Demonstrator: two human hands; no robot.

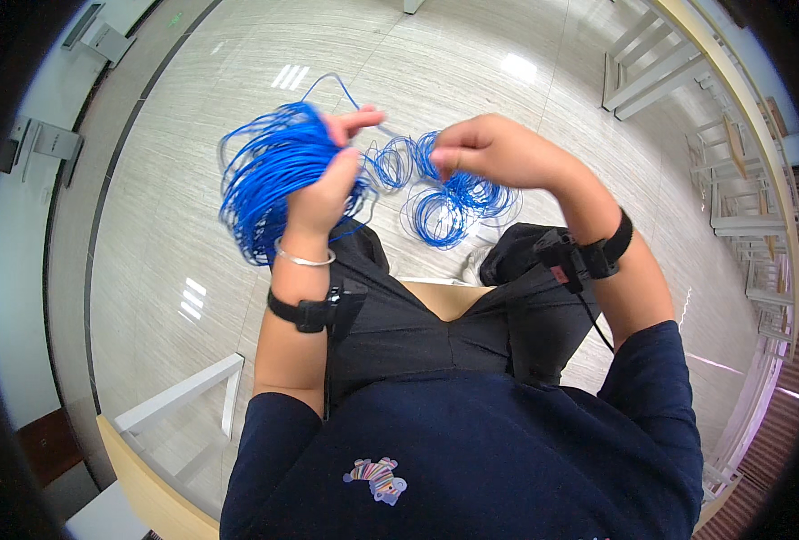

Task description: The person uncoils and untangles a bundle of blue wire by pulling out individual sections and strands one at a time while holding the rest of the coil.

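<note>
A thick coil of blue wire [271, 169] hangs looped around my left hand [328, 182], its thumb in front of the bundle and two fingers pointing to the right. One strand arches above the coil and passes behind those fingertips. From there it runs, thin and blurred, towards my right hand [497, 152], whose thumb and curled fingers pinch it; the exact contact is blurred. Beyond and below my right hand, several loose loops of blue wire [440, 216] lie spread on the floor between my feet.
I sit on a wooden seat [433, 297] above a glossy tiled floor [170, 169]. A white-legged table [150, 486] stands at lower left. Long white-framed tables [676, 61] line the right side. A black cable [595, 320] trails from my right wrist strap [602, 260].
</note>
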